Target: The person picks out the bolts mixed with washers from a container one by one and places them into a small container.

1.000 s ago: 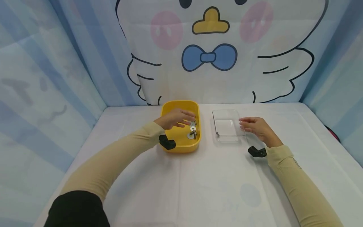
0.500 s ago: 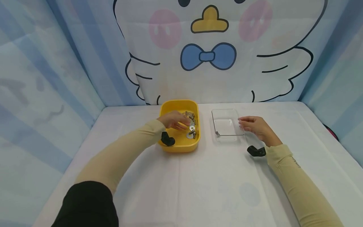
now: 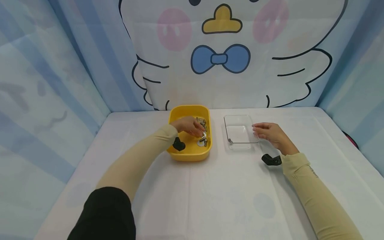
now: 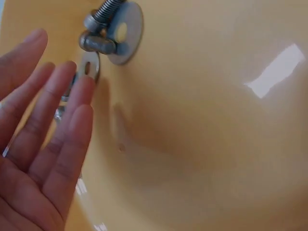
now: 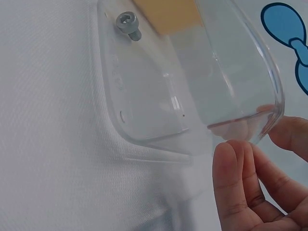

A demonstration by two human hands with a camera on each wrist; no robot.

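Note:
My left hand (image 3: 189,126) reaches down into a yellow tray (image 3: 190,157) over several bolts and washers along its right side. In the left wrist view the fingers are extended and loosely spread, with nothing between them. Beyond the fingertips lie a small washer (image 4: 95,68), a short bolt (image 4: 98,44) and a large flat washer (image 4: 137,38). At the right, my right hand (image 3: 273,135) holds the near right wall of a clear plastic box (image 3: 239,132) between thumb and fingers. One socket-head bolt (image 5: 127,24) lies inside that box.
Both containers stand side by side on a white-covered table (image 3: 222,193), a gap between them. A printed curtain (image 3: 240,90) closes off the back, with blue-striped cloth at both sides. Black wrist cameras hang beneath each wrist.
My left hand has lowered and shifted slightly right and nearer in the yellow tray, now beside the washers. The right hand and the clear box have stayed in place.

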